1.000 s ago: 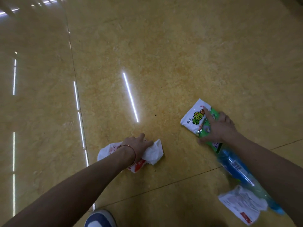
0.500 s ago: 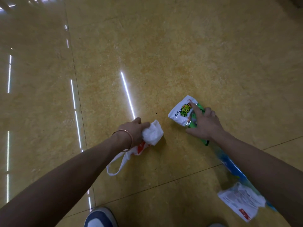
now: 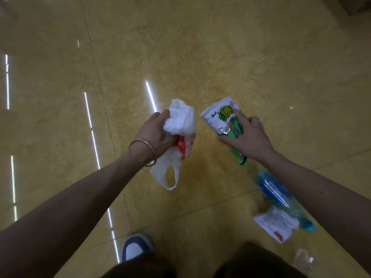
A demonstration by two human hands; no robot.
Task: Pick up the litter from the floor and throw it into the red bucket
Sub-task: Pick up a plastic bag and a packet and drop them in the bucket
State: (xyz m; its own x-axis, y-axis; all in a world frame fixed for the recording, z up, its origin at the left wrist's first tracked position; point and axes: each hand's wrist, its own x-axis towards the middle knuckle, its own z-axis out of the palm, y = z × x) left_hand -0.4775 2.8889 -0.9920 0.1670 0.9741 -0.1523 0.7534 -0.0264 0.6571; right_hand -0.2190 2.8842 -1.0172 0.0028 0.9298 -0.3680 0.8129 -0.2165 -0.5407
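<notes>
On the shiny yellow floor (image 3: 200,47) below the head camera, I see litter, and two bare arms are stretched out from the bottom of my screen. The left hand (image 3: 154,133) sits at 9 o'clock from the middle. Its fingers are curled tight round a white plastic bag (image 3: 180,121) with red print. A handle loop hangs down from the fist toward 6 o'clock. I cannot tell if the loop touches the floor. A thin copper bangle (image 3: 148,149) goes round that wrist.

The right hand (image 3: 251,137) sits at 3 o'clock. It pinches a white and green snack packet (image 3: 218,117), thumb below and fingers on top. The first finger lies straight along the packet and points toward 11 o'clock. The green end of the packet pokes out under the wrist. The bag and the packet are near each other but do not touch.

More litter lies on the floor at 4 to 5 o'clock, partly under the right arm. A blue plastic bottle (image 3: 277,191) lies on its side. Its cap end points toward 5 o'clock. A crumpled white paper (image 3: 275,223) with a red mark lies against it. A small clear wrapper (image 3: 303,259) lies at 5 o'clock from the paper, apart from it. A blue and white shoe (image 3: 134,247) stands at 7 o'clock.
</notes>
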